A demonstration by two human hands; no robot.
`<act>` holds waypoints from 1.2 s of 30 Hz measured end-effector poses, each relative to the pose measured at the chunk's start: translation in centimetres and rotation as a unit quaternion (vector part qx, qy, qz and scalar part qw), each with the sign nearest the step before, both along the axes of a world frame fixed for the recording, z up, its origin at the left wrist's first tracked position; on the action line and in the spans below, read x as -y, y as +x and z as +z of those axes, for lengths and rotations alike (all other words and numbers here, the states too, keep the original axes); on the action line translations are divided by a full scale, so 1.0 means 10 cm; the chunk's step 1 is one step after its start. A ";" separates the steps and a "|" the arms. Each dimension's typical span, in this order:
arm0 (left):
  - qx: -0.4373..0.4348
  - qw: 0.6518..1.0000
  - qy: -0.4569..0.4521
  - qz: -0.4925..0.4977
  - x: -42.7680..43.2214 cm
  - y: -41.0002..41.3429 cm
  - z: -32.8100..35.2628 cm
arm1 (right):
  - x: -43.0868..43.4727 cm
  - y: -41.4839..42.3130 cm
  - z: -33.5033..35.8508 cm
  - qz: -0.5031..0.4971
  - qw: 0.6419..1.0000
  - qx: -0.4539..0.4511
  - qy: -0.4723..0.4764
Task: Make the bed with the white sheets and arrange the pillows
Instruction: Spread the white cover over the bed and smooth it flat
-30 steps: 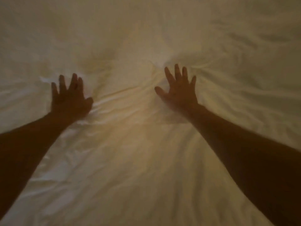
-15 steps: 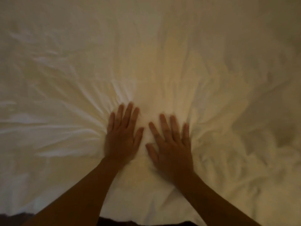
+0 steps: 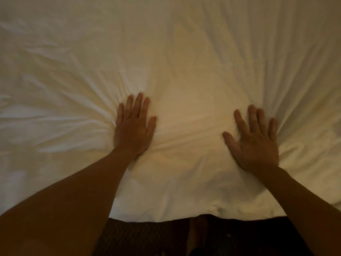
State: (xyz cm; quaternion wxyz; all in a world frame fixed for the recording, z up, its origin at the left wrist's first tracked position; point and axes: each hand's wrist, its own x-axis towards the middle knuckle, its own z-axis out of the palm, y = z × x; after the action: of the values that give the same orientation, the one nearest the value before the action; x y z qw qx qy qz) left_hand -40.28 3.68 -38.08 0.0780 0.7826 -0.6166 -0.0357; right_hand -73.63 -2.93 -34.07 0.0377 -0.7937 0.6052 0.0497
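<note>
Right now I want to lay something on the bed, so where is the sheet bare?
Bare: the smoother strip between the left hand and right hand, and the wide white sheet beyond them. Crowded: where the hands press; creases bunch outside each hand.

A dark floor (image 3: 144, 237) with a faint dotted pattern shows as a strip along the bottom edge, below the near edge of the bed (image 3: 175, 52). The light is dim, warm and yellowish, brightest mid-frame.
</note>
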 end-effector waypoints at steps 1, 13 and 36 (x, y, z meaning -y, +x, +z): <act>-0.002 1.000 0.003 -0.001 -0.01 0.00 0.00 | 0.00 0.04 0.03 -0.017 1.000 0.019 0.005; 0.010 1.000 0.012 -0.001 -0.03 -0.01 -0.01 | 0.17 1.69 0.17 0.145 0.982 0.105 -0.052; -0.010 0.991 -0.106 -0.084 2.34 1.19 0.68 | 1.68 2.55 0.24 0.120 0.984 0.104 -0.075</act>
State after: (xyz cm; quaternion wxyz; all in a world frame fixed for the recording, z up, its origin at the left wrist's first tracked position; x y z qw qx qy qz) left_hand -28.39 -19.73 -31.31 0.1636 0.7147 -0.6798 0.0153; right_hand -48.18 -19.70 -31.70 0.0351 -0.8619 0.5004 -0.0746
